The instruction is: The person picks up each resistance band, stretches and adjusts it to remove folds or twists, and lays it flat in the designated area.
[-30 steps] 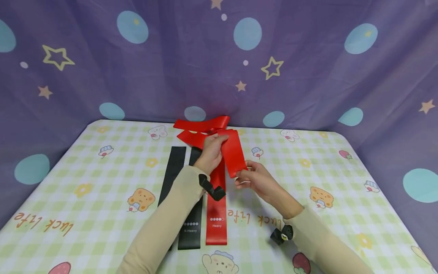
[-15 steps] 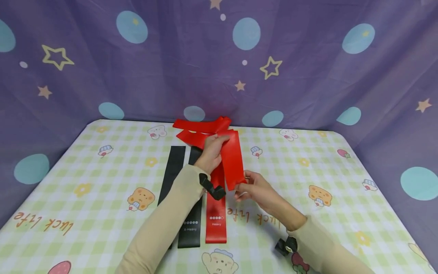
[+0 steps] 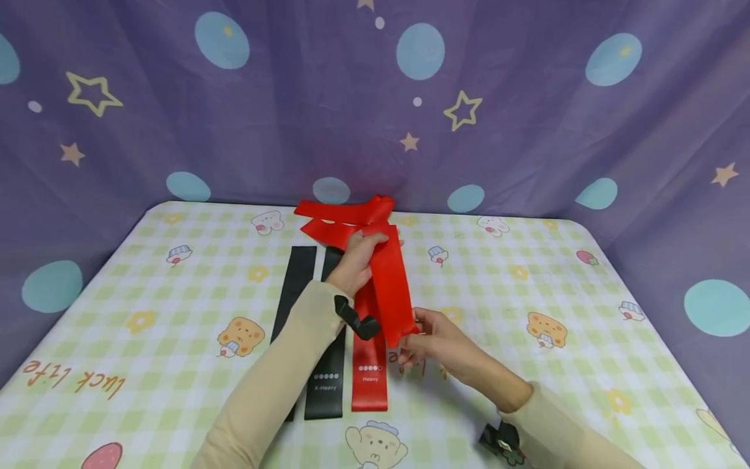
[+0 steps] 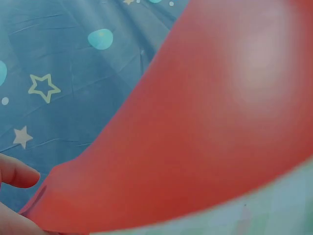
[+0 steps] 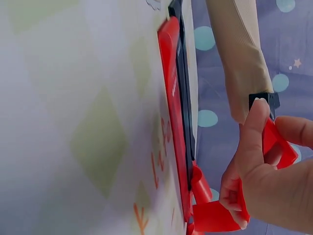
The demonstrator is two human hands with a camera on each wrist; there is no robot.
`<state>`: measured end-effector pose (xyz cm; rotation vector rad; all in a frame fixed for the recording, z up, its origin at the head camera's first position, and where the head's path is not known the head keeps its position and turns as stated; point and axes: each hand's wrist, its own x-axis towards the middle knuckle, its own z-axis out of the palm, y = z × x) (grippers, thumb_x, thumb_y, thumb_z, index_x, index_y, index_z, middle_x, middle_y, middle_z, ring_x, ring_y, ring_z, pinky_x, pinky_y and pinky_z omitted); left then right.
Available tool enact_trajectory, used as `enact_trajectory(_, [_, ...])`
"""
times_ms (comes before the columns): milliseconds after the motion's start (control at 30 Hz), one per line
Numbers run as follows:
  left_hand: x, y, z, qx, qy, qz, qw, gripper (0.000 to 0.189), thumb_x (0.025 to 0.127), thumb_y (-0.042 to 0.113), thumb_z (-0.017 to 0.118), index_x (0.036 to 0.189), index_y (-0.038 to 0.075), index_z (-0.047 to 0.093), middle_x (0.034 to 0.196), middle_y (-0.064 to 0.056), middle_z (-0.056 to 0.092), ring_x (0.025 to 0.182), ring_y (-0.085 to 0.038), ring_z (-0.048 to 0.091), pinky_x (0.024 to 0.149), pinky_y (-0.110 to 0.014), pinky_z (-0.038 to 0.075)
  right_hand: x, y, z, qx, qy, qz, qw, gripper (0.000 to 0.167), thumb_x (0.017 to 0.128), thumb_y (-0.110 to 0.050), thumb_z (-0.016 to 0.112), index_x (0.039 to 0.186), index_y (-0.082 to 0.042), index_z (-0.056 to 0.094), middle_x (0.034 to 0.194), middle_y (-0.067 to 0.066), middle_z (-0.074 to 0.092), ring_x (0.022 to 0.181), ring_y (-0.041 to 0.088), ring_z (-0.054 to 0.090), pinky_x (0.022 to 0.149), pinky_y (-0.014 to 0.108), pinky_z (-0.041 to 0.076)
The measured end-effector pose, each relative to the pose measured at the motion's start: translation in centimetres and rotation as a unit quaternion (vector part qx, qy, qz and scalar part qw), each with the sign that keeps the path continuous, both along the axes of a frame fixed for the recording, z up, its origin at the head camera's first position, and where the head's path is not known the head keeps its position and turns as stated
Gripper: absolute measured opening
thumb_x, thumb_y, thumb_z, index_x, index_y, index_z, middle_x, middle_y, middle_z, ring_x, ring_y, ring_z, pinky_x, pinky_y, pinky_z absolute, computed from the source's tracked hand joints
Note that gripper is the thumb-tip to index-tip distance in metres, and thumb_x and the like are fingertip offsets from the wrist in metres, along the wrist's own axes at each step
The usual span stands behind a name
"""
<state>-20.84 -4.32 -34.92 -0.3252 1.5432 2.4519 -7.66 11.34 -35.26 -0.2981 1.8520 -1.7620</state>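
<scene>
A loose red resistance band (image 3: 391, 280) is stretched between my two hands. Its upper part is pinched by my left hand (image 3: 355, 262), thumb on top, and its lower end by my right hand (image 3: 436, 342), nearer the table's front. The rest of this band trails in loops at the back. Beneath it a flat red band (image 3: 370, 391) marked "Heavy" lies on the table, partly covered. To its left are a black band (image 3: 324, 404) marked "X-Heavy" and another black band (image 3: 294, 280), both partly behind the left arm. The red strip (image 4: 186, 137) fills much of the left wrist view.
The bands lie on a table with a green checked cloth (image 3: 515, 299) printed with cartoon figures. Behind the table's back edge hangs a purple curtain (image 3: 328, 104) with stars and dots. A black strap (image 3: 356, 319) is on the left wrist.
My right hand has moved down toward the front, drawing the red band's end with it, so the strip between the hands is longer. My left hand has stayed nearly in place.
</scene>
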Motion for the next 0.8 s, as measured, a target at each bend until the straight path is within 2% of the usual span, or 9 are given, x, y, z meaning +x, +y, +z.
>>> enact_trajectory(100, [-0.1, -0.1, 0.0, 0.000, -0.005, -0.002, 1.0000, 0.047, 0.089, 0.007, 0.054, 0.133, 0.002, 0.037, 0.101, -0.002, 0.053, 0.082, -0.013, 0.056, 0.077, -0.021, 0.049, 0.5, 0.0, -0.2, 0.001, -0.004, 0.011, 0.9999, 0.029, 0.085, -0.001, 0.053, 0.112, 0.009, 0.049, 0.081, 0.008, 0.065, 0.064, 0.014, 0.064, 0.062, 0.028, 0.056])
enact_trajectory(233, [-0.2, -0.1, 0.0, -0.003, -0.006, -0.001, 1.0000, 0.043, 0.089, 0.008, 0.054, 0.129, 0.004, 0.039, 0.100, -0.001, 0.052, 0.088, -0.014, 0.053, 0.081, -0.023, 0.046, 1.1, 0.0, -0.5, -0.007, -0.014, 0.031, 0.9994, 0.030, 0.083, 0.000, 0.055, 0.111, 0.010, 0.051, 0.081, 0.005, 0.063, 0.065, 0.013, 0.063, 0.063, 0.027, 0.055])
enact_trajectory(467, [-0.5, -0.6, -0.2, 0.015, -0.006, -0.001, 0.9999, 0.019, 0.090, 0.006, 0.050, 0.109, 0.008, 0.047, 0.095, -0.001, 0.055, 0.083, -0.013, 0.056, 0.075, -0.022, 0.048, 2.3, 0.1, -0.6, 0.001, -0.029, 0.062, 0.9977, 0.036, 0.082, 0.000, 0.056, 0.116, 0.009, 0.051, 0.085, 0.008, 0.064, 0.067, 0.013, 0.064, 0.065, 0.026, 0.056])
enact_trajectory(533, [-0.5, -0.7, -0.2, 0.015, -0.006, -0.002, 0.9999, 0.017, 0.091, 0.006, 0.050, 0.107, 0.008, 0.047, 0.096, -0.001, 0.055, 0.083, -0.013, 0.056, 0.076, -0.022, 0.049, 2.6, 0.1, -0.8, -0.003, -0.029, 0.067, 0.9974, 0.035, 0.083, 0.000, 0.056, 0.116, 0.009, 0.051, 0.085, 0.009, 0.064, 0.067, 0.013, 0.064, 0.065, 0.026, 0.056])
enact_trajectory(667, [-0.6, -0.9, -0.1, -0.001, -0.013, -0.005, 0.9999, 0.024, 0.090, 0.007, 0.052, 0.114, 0.007, 0.046, 0.101, -0.002, 0.054, 0.090, -0.015, 0.055, 0.084, -0.025, 0.048, 3.2, 0.3, -1.2, -0.010, -0.044, 0.078, 0.9959, 0.035, 0.083, 0.000, 0.057, 0.116, 0.010, 0.051, 0.085, 0.008, 0.064, 0.067, 0.012, 0.065, 0.064, 0.025, 0.056])
enact_trajectory(800, [-0.7, -1.2, -0.1, -0.018, -0.025, -0.006, 0.9995, 0.042, 0.090, 0.008, 0.055, 0.129, 0.005, 0.042, 0.113, -0.006, 0.053, 0.101, -0.019, 0.053, 0.097, -0.032, 0.047, 3.9, 0.4, -1.6, -0.007, -0.063, 0.087, 0.9942, 0.037, 0.084, -0.001, 0.058, 0.119, 0.010, 0.051, 0.087, 0.007, 0.065, 0.068, 0.013, 0.065, 0.064, 0.024, 0.056])
